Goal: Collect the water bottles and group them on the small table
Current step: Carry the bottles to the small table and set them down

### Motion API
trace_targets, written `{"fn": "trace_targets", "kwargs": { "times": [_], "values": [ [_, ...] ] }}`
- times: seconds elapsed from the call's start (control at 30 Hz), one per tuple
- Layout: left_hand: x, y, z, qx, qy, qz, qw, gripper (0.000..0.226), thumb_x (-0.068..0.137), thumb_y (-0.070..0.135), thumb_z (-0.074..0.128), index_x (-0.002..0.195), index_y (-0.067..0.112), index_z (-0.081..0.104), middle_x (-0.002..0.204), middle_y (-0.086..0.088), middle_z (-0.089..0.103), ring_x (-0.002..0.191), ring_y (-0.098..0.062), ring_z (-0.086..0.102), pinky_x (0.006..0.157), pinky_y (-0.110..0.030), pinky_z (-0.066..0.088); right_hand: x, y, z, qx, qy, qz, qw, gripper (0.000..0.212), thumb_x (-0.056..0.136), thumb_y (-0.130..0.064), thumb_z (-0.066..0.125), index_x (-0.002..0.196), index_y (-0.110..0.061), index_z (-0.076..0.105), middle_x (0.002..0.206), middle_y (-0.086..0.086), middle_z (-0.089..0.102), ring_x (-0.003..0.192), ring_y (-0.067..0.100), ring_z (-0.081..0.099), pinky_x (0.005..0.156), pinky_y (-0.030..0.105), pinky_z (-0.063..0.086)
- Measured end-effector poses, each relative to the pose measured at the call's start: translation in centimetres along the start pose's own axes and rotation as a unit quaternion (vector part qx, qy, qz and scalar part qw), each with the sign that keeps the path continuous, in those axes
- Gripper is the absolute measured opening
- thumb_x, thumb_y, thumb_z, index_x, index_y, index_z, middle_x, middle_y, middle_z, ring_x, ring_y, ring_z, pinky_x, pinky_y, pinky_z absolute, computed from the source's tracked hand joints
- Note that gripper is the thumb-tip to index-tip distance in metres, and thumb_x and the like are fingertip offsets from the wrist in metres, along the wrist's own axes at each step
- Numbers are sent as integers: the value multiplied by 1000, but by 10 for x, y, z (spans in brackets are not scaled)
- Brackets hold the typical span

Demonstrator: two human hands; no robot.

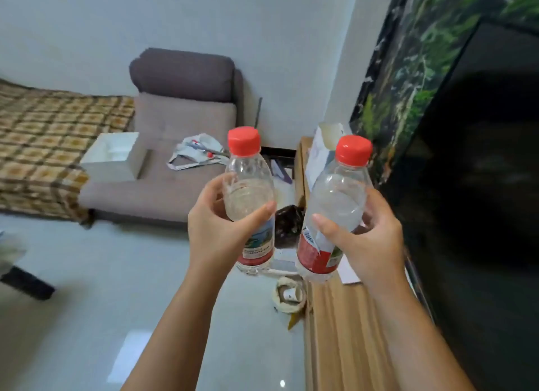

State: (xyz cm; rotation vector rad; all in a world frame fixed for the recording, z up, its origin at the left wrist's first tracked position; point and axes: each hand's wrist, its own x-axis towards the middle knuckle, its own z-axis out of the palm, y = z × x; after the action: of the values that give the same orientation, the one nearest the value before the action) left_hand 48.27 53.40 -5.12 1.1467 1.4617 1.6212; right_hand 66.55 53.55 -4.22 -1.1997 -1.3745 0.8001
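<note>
Left hand (217,230) and right hand (369,239) each clamp one upright clear red-capped plastic water bottle — left bottle (249,192), right bottle (335,198) — side by side mid-frame; no small table identifiable.

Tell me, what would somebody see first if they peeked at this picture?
Two clear bottles with red caps, held up side by side in the middle: the left hand grips the left bottle and the right hand grips the right bottle. Behind them a grey sofa stands against the wall, with a white box on its seat. A big dark TV fills the right side.
</note>
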Motion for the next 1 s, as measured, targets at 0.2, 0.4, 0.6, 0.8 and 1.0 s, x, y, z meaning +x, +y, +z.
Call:
{"fn": "trace_targets", "kwargs": {
  "times": [0.2,0.4,0.6,0.8,1.0],
  "values": [
    [-41,2,-83,38,175,-22,984,70,45,44,82,108,25,60,97,5,70,87,-10,68,71,-28,55,-12,-11,70,40,-169,-5,985,47,63,-21,83,101,-34,59,93,-16,68,90,3,64,75,27,54],
    [-102,17,-163,75,338,-39,938,57,55,27,87,102,34,56,94,17,64,83,-3,64,64,-18,50,-63,-45,142,79,-317,-20,945,58,59,-22,82,110,-32,57,98,-17,66,91,-2,62,74,23,53],
    [-186,36,-248,76,446,-49,890,62,58,21,83,113,27,56,105,6,66,93,-10,64,76,-31,54,-151,-85,203,86,-434,-32,896,67,54,-44,82,114,-39,53,109,-15,63,100,8,59,82,40,54],
    [-292,54,-337,94,517,-46,849,52,61,19,82,99,40,54,98,18,63,90,-3,63,73,-27,52,-273,-133,257,109,-498,-54,859,64,63,-31,81,119,-32,49,114,-11,56,105,14,53,87,38,50],
    [-396,60,-415,146,593,-46,790,63,59,25,82,116,25,54,106,11,64,94,-1,61,75,-22,52,-396,-165,298,142,-569,-64,807,62,61,-32,81,116,-30,51,112,-8,61,102,11,58,78,24,50]
  ]
}}
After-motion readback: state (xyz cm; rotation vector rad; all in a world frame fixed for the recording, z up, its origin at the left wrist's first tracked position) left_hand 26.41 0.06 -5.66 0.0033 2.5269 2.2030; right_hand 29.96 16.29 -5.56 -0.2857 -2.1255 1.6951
